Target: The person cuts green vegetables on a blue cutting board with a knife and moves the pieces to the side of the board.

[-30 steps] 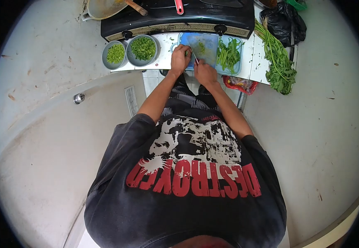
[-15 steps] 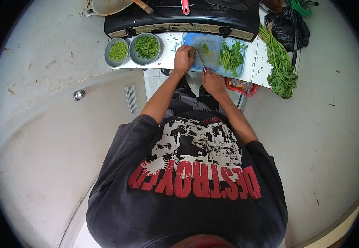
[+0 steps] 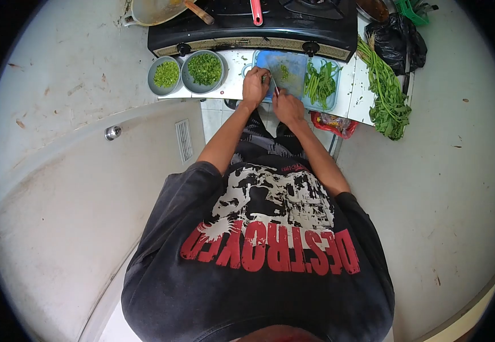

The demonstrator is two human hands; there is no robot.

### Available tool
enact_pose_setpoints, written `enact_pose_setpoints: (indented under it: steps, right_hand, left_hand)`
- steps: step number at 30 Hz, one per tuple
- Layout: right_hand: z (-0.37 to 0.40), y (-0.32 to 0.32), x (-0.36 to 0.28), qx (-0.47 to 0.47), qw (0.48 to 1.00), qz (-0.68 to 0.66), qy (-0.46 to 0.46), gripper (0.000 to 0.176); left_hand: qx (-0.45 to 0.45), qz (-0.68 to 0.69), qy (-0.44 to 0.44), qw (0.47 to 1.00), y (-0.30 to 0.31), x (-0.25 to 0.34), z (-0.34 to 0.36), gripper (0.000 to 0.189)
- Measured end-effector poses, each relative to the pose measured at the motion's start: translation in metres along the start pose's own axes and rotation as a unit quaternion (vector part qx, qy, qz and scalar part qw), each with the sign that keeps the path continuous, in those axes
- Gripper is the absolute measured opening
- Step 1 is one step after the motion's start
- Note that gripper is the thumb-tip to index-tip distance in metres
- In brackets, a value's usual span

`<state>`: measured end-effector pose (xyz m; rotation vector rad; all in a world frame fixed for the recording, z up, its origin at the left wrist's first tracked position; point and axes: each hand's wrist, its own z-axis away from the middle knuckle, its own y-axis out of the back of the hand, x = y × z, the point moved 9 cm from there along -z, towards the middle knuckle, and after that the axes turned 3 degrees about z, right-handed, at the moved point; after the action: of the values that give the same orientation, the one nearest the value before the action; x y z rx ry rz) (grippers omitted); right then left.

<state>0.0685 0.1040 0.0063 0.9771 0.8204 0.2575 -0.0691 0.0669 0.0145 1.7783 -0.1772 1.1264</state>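
My right hand (image 3: 287, 107) is closed round the handle of a knife (image 3: 273, 83), whose thin blade points away from me over the blue cutting board (image 3: 295, 80). Just left of the blade, my left hand (image 3: 255, 86) has its fingers curled over green stems (image 3: 264, 78), mostly hidden beneath them. Small chopped green bits (image 3: 284, 70) lie on the board right of the knife. Leafy green stalks (image 3: 320, 82) rest in a light blue tray (image 3: 331, 104) at the board's right side.
Two grey bowls, one of pale chopped greens (image 3: 166, 74) and one of darker chopped greens (image 3: 205, 69), stand at left. Behind is a black gas stove (image 3: 225, 37) with a pan (image 3: 153, 12). At right are a leafy bunch (image 3: 387, 102), black plastic bag (image 3: 395, 43) and red basket (image 3: 348, 131).
The knife and my right hand have shifted slightly left, closer to my left hand, and the blade looks steeper. The whole view has moved a little. Both hands keep their hold.
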Motion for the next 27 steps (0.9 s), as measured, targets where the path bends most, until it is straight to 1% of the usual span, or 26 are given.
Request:
enact_pose_setpoints:
  steps: [5,8,11,14,17,23,27]
  right_hand:
    - [0.003,-0.007,0.003,-0.001,1.0,0.006,0.003,0.041]
    - [0.013,-0.008,0.01,-0.028,1.0,0.005,0.0,0.041]
    - [0.026,-0.007,0.017,-0.034,0.999,0.033,0.001,0.041]
    - [0.035,0.0,0.019,-0.012,0.999,0.04,0.022,0.036]
    - [0.035,0.0,0.022,-0.031,0.998,0.05,0.011,0.037]
    - [0.032,0.0,0.02,-0.027,0.998,0.052,0.007,0.039]
    - [0.03,0.005,0.02,-0.023,0.998,0.049,0.006,0.04]
  left_hand:
    - [-0.001,0.014,-0.008,1.0,0.002,0.003,-0.001,0.009]
    - [-0.008,-0.025,-0.017,1.0,0.0,0.001,-0.002,0.008]
    - [-0.002,-0.015,-0.018,1.0,0.001,0.0,-0.002,0.007]
    - [-0.005,0.011,-0.013,1.0,0.001,-0.003,-0.003,0.007]
    - [-0.015,0.053,0.015,0.998,0.002,-0.003,-0.003,0.007]
    - [-0.028,-0.007,-0.029,0.999,0.006,0.007,-0.003,0.01]
    - [-0.04,-0.002,-0.037,0.999,0.001,0.0,-0.004,0.011]
